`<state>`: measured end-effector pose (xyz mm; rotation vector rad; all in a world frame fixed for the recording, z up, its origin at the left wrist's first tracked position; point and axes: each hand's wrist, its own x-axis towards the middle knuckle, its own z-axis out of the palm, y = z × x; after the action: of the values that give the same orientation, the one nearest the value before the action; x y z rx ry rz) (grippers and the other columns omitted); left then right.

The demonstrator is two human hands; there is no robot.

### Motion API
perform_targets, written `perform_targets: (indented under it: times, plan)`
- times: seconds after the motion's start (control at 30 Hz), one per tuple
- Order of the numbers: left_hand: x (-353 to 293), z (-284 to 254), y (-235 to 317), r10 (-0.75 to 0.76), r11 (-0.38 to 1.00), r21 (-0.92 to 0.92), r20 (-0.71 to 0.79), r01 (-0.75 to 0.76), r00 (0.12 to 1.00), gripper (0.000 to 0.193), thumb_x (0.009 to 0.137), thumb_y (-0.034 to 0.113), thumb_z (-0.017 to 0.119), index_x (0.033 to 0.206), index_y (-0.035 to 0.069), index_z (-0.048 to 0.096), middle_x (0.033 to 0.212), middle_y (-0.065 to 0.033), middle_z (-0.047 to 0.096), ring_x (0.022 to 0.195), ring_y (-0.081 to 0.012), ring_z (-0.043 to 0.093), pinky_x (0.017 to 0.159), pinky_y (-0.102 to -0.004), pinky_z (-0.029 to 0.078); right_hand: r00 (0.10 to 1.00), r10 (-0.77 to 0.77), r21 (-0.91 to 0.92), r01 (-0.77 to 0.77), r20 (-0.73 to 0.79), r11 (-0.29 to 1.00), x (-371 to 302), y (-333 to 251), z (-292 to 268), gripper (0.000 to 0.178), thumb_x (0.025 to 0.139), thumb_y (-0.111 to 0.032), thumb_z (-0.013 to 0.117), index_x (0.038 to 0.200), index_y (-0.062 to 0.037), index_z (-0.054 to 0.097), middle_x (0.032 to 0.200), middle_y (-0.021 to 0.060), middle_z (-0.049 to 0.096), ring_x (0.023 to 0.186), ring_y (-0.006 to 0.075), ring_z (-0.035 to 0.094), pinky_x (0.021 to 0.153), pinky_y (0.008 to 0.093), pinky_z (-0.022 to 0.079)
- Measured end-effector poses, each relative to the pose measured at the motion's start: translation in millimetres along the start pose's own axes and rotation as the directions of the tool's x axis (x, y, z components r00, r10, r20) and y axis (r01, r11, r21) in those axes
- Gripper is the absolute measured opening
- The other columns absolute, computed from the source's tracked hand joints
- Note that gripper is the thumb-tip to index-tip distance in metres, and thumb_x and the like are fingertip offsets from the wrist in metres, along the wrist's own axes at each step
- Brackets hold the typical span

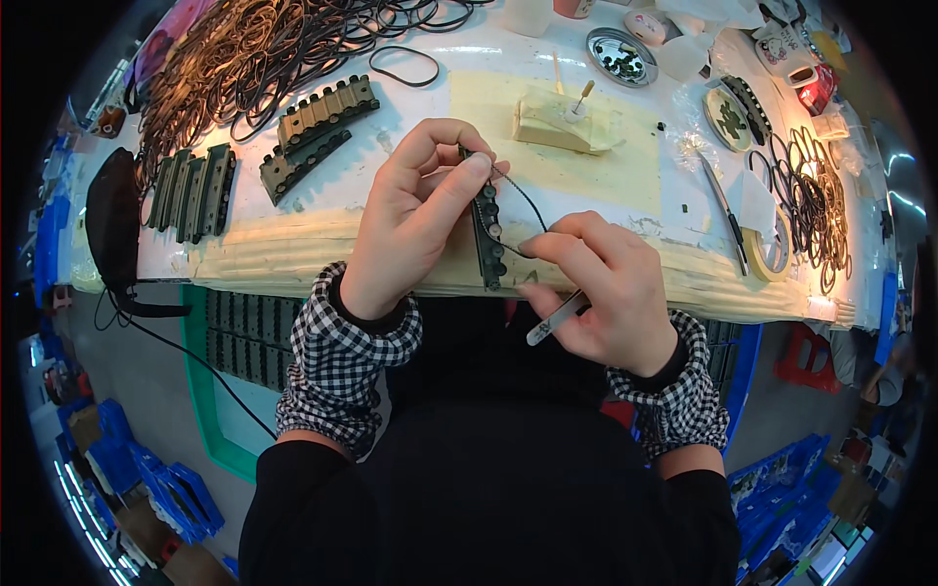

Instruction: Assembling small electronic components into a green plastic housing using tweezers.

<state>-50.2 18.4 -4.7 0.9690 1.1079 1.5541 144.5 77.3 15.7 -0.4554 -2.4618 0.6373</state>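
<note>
I observed the left hand (420, 210) pinching the green wheeled strip (490, 234) at its far end, over the table's (342, 239) near edge. To its right, the right hand (606, 288) grasped the black band (531, 203) in curled fingers, with tweezers (559, 317) held beneath.

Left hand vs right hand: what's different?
Hold: the left hand pinches the far end of the wheel strip; the right hand has the black belt at its fingertips.
Tool: the right hand also holds a metal tool; the left hand shows none.
Position: the left hand is farther from the body, the right hand nearer.
Shared: both are bare, with checked sleeves behind the wrists.
</note>
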Motion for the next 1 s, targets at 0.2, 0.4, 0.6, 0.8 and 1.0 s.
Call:
perform_targets:
  times: [0.2,0.4,0.6,0.8,1.0]
  plan:
    - [0.2,1.2,-3.7,-0.033,0.999,-0.019,-0.012,0.033,0.999,0.016,0.098,0.011,0.048,0.112,0.006,0.049,0.106,-0.0112,0.060,0.105,-0.0195,0.061,0.084,-0.0283,0.051,0.977,0.163,0.307,-0.114,-0.140,0.945,-3.0,-17.8,19.9,0.019,0.073,0.002,0.074,0.090,-0.0045,0.068,0.080,0.0064,0.055,0.061,0.0167,0.057,0.052,0.0260,0.046]
    - [-0.6,-2.7,-4.1,-0.021,1.000,-0.015,-0.005,0.021,1.000,0.016,0.098,0.013,0.048,0.112,0.006,0.049,0.107,-0.0108,0.059,0.104,-0.0185,0.061,0.082,-0.0280,0.052,0.950,0.231,0.379,-0.139,-0.208,0.915,-5.1,-20.2,26.0,0.019,0.073,0.001,0.074,0.090,-0.0057,0.072,0.080,0.0050,0.058,0.061,0.0140,0.057,0.051,0.0260,0.045]
    - [-2.2,-1.5,-3.3,-0.019,1.000,-0.006,-0.023,0.019,1.000,0.016,0.098,0.013,0.049,0.112,0.006,0.050,0.107,-0.0107,0.059,0.104,-0.0184,0.061,0.080,-0.0273,0.053,0.952,0.286,0.413,-0.218,-0.108,0.884,-1.6,-18.4,19.2,0.019,0.073,0.003,0.075,0.090,-0.0064,0.073,0.080,-0.0006,0.056,0.052,0.0022,0.035,0.048,0.0181,0.028]
    - [-2.3,-2.7,-4.8,-0.028,1.000,-0.013,-0.029,0.028,0.999,0.016,0.098,0.013,0.049,0.112,0.007,0.050,0.105,-0.0105,0.060,0.105,-0.0191,0.061,0.082,-0.0279,0.053,0.959,0.269,0.348,-0.222,-0.092,0.911,0.1,-19.1,16.4,0.013,0.073,0.000,0.074,0.085,-0.0031,0.068,0.078,0.0054,0.057,0.064,0.0156,0.058,0.055,0.0263,0.045]
    - [-2.1,-1.4,-4.8,-0.017,1.000,0.004,-0.068,0.017,0.998,0.014,0.097,0.012,0.051,0.109,0.005,0.052,0.103,-0.0103,0.061,0.103,-0.0179,0.063,0.082,-0.0285,0.054,0.983,0.182,0.286,-0.171,-0.011,0.943,5.4,-20.7,16.4,0.018,0.071,0.002,0.071,0.085,-0.0041,0.060,0.080,0.0075,0.052,0.065,0.0231,0.056,0.054,0.0309,0.045]
